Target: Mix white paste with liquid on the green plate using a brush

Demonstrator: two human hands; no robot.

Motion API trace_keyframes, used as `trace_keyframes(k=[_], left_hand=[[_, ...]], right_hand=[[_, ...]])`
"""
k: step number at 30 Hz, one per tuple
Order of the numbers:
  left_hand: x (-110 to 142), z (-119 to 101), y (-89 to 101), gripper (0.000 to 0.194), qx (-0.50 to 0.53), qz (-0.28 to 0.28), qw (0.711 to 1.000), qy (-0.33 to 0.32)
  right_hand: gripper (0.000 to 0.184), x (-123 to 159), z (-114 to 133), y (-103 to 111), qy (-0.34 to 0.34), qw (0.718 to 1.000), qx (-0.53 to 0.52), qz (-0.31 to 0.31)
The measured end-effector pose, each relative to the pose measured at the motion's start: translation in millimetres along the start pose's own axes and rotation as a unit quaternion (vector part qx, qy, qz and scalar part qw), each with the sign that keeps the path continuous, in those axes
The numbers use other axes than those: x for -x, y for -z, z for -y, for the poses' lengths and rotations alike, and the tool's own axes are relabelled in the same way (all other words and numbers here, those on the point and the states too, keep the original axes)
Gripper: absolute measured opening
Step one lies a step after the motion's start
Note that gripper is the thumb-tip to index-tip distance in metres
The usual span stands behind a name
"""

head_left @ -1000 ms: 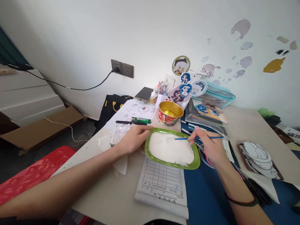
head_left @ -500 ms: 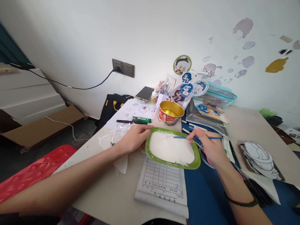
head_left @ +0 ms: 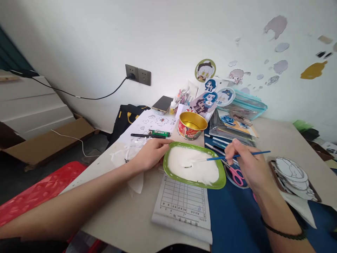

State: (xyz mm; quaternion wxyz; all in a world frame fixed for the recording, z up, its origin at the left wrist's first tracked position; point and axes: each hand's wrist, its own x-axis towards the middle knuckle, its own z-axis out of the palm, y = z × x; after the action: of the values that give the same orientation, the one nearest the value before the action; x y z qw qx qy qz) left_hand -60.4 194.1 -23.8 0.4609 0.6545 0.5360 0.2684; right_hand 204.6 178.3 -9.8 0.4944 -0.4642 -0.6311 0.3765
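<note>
My left hand [head_left: 155, 153] is closed on the left rim of a green oblong plate [head_left: 222, 177]; its fingertips are partly hidden behind the rim. White paint-like stuff [head_left: 195, 170] covers the middle of the plate, with a small dark mark in it. My right hand [head_left: 249, 165] pinches a slim blue paintbrush [head_left: 218, 158], whose pale tip lies in the white. Under the plate's near side is a printed form pad [head_left: 181, 203]. Pink-handled scissors [head_left: 237, 175] lie between the plate and my right hand.
Behind the plate stands a floral tin [head_left: 192, 126] with a gold inside. A green lighter [head_left: 159, 133], a black pen [head_left: 144, 136] and white scraps [head_left: 126, 154] lie to the left. White cutouts [head_left: 292, 175] sit on a brown tray at right. A red stool [head_left: 52, 193] is below left.
My right hand has drawn the paintbrush to the right, and its tip sits slightly lower in the white. A dark mark now shows there. The left hand stays at the rim.
</note>
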Motion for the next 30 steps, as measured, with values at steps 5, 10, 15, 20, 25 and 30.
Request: trace_keyframes(k=[5, 10, 15, 20, 25, 30], left_hand=[[0, -1, -0.6, 0.043, -0.008, -0.004, 1.000, 0.007], [1, -2, -0.6, 0.043, -0.020, -0.009, 1.000, 0.009], [0, -1, -0.4, 0.043, -0.016, -0.007, 1.000, 0.008], [1, -5, -0.3, 0.044, -0.004, -0.005, 1.000, 0.021], [1, -6, 0.1, 0.043, -0.004, -0.006, 1.000, 0.021], [0, -5, 0.1, 0.043, -0.022, -0.011, 0.999, 0.020]], right_hand=[[0.041, 3, 10, -10, 0.018, 0.991, 0.021, 0.129], [0.046, 1, 5, 15, -0.035, 0.998, 0.036, 0.029], [0.043, 2, 6, 8, 0.022, 0.992, 0.012, 0.125], [0.048, -1, 3, 21, -0.020, 0.994, 0.021, 0.101], [0.049, 0, 3, 33, -0.007, 0.993, 0.004, 0.119], [0.044, 0, 4, 16, -0.032, 0.994, 0.039, 0.094]])
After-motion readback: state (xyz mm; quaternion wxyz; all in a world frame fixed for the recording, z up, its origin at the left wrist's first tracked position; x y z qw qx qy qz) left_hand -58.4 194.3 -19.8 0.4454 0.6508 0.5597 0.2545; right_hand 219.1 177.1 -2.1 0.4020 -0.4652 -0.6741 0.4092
